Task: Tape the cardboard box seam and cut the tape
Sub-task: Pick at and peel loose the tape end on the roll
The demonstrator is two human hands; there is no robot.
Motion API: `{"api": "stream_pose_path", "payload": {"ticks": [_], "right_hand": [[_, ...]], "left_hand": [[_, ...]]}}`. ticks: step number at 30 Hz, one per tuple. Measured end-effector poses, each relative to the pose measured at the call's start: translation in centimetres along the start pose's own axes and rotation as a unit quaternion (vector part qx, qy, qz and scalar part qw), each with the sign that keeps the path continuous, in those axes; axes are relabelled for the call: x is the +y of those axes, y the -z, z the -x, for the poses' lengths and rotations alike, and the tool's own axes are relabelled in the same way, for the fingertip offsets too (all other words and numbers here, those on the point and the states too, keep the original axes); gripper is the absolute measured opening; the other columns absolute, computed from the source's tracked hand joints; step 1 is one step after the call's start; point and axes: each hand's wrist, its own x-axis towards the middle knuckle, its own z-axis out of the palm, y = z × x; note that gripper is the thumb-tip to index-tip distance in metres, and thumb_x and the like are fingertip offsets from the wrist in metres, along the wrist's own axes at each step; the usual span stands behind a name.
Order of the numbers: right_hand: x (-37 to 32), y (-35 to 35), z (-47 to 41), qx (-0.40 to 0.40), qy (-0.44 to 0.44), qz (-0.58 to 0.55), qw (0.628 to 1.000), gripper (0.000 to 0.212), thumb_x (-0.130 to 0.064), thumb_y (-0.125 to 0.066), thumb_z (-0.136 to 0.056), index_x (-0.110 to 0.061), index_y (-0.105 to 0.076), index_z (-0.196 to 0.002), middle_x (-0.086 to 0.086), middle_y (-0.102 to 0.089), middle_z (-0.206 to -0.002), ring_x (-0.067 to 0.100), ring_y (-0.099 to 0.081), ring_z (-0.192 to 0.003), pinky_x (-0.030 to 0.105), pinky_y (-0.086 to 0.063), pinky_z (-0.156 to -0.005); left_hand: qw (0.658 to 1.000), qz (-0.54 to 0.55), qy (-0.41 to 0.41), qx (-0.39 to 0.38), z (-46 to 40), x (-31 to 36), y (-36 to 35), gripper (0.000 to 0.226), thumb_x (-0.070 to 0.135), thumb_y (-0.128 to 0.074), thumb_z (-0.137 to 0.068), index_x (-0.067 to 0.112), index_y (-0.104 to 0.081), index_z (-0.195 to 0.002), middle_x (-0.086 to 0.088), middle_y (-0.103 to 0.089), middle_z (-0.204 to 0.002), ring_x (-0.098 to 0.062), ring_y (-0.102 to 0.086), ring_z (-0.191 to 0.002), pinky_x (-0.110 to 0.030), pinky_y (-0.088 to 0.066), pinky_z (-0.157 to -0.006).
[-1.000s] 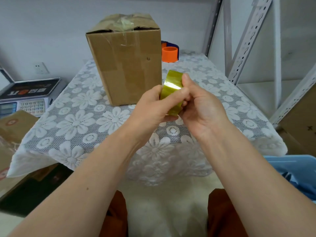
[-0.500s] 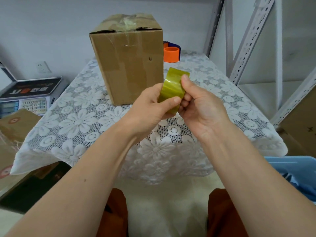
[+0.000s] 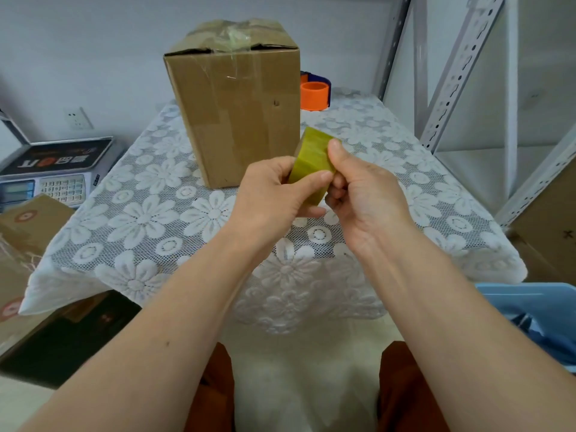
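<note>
Lace tablecloth (image 3: pixel 149 219), weighing scale (image 3: pixel 46 169) (left), metal shelving (image 3: pixel 452 73), blue bin (image 3: pixel 536 310)

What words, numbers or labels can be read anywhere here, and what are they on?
None can be read for certain.
Scale platform: large pale characters and an orange mark, seen upside down and blurred.
Scale keypad: keys too small to read.
Left carton: round red-and-white mark, no legible text.
Cardboard box and tape roll: no print visible.

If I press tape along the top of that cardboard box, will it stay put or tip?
The cardboard box stands tall on a narrow base, so a sideways push near the top might tip it. Its top flaps bulge and gap at the left, so they will probably flex under pressure. The lace tablecloth beneath may let it slide.
</note>
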Motion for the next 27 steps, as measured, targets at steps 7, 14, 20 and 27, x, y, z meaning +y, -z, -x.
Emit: {"api": "stream_pose_path", "payload": {"ticks": [7, 14, 20, 27], "right_hand": [[-0.19, 0.29, -0.26, -0.005, -0.001, -0.004, 1.0, 0.035, -0.024, -0.068, -0.084, -0.016, -0.049, -0.056, -0.004, -0.038, -0.046, 0.009, -0.035, -0.046, 0.02, -0.038, -0.05], [-0.66, 0.62, -0.45, -0.007, 0.029, 0.015, 0.999, 0.039, -0.024, -0.069, -0.083, -0.017, -0.046, -0.053, -0.003, -0.036, -0.048, 0.011, -0.035, -0.049, 0.026, -0.04, -0.056], [-0.49, 0.55, -0.35, -0.018, 0.034, 0.022, 0.999, 0.04, -0.023, -0.07, -0.083, -0.018, -0.048, -0.05, -0.002, -0.037, -0.05, 0.009, -0.037, -0.047, 0.021, -0.041, -0.053], [-0.83, 0.57, -0.65, -0.033, 0.02, -0.003, 0.999, 0.041, -0.022, -0.069, -0.083, -0.016, -0.046, -0.05, -0.005, -0.039, -0.044, 0.01, -0.036, -0.047, 0.026, -0.04, -0.056]], "left_hand": [[0.997, 0.035, -0.011, -0.064, -0.34, -0.02, 0.53, 0.01, 0.0, -0.061, -0.088, -0.003, -0.067, -0.095, -0.005, -0.07, -0.076, -0.016, -0.067, -0.072, -0.025, -0.059, -0.068], [0.989, 0.096, 0.018, -0.107, -0.02, 0.55, 0.66, 0.023, -0.005, -0.057, -0.088, -0.009, -0.062, -0.11, -0.019, -0.069, -0.098, -0.023, -0.068, -0.09, -0.034, -0.058, -0.084], [0.995, 0.097, 0.023, 0.009, 0.22, 0.39, 0.2, 0.021, 0.012, -0.074, -0.078, 0.0, -0.07, -0.095, -0.015, -0.07, -0.088, -0.021, -0.069, -0.077, -0.034, -0.061, -0.071], [0.994, 0.104, -0.042, -0.005, 0.42, 0.59, -0.21, 0.011, -0.004, -0.061, -0.086, 0.003, -0.068, -0.091, -0.003, -0.073, -0.071, -0.016, -0.071, -0.072, -0.031, -0.061, -0.069]]}}
